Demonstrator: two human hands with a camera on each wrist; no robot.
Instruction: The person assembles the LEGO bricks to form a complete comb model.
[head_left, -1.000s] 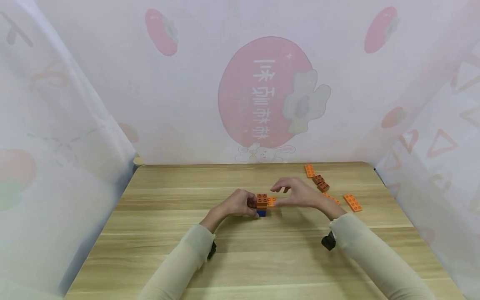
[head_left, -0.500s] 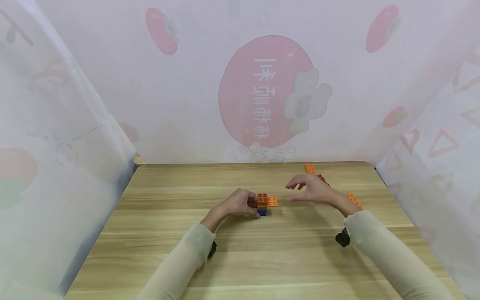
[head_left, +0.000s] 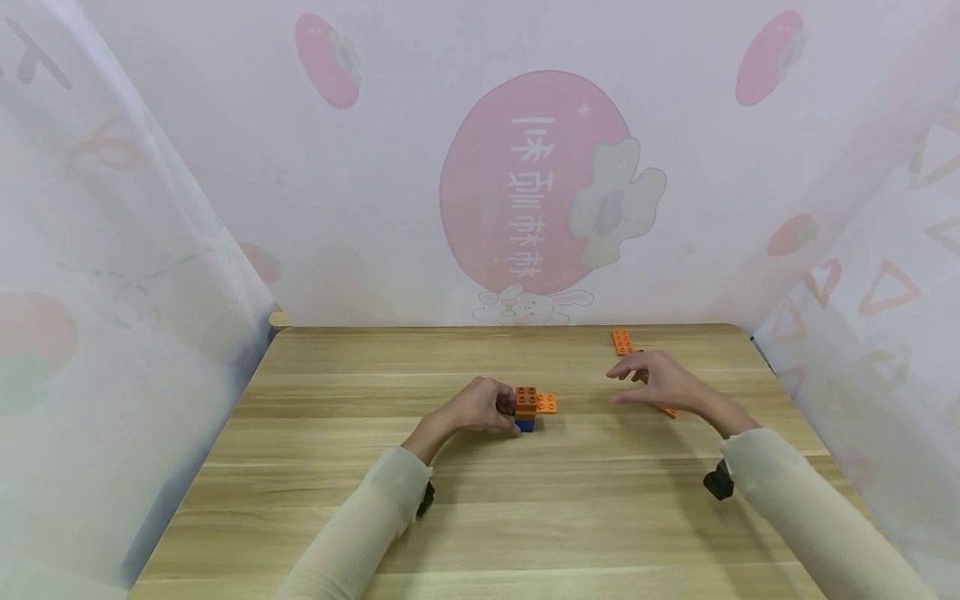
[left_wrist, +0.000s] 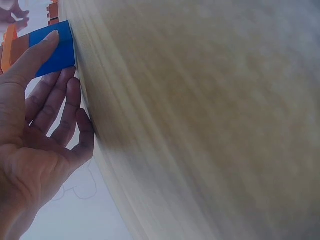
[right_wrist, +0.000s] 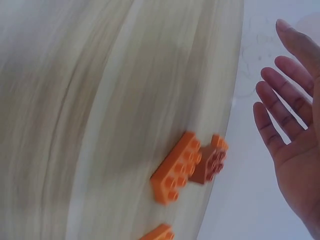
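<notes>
A small stack of toy building bricks stands near the middle of the table: a blue brick [head_left: 525, 425] at the bottom, an orange plate [head_left: 547, 404] jutting out to the right, and a brown brick [head_left: 527, 397] on top. My left hand [head_left: 480, 406] holds this stack from the left; the left wrist view shows its thumb against the blue brick [left_wrist: 62, 56] and fingers on the far side. Over the loose bricks on the right hovers my right hand [head_left: 663, 383], fingers loosely bent and holding nothing. It hides part of those bricks in the head view.
Near the table's back edge lies an orange plate [head_left: 622, 342]. In the right wrist view, another orange plate [right_wrist: 175, 170] lies beside brown bricks [right_wrist: 214, 164], with a further orange plate [right_wrist: 159, 233] at the lower edge. A printed white curtain [head_left: 375, 208] surrounds the wooden table [head_left: 480, 517].
My right hand has moved right, away from the stack and over the loose bricks, fingers still bent. The left hand and the stack have stayed in place.
</notes>
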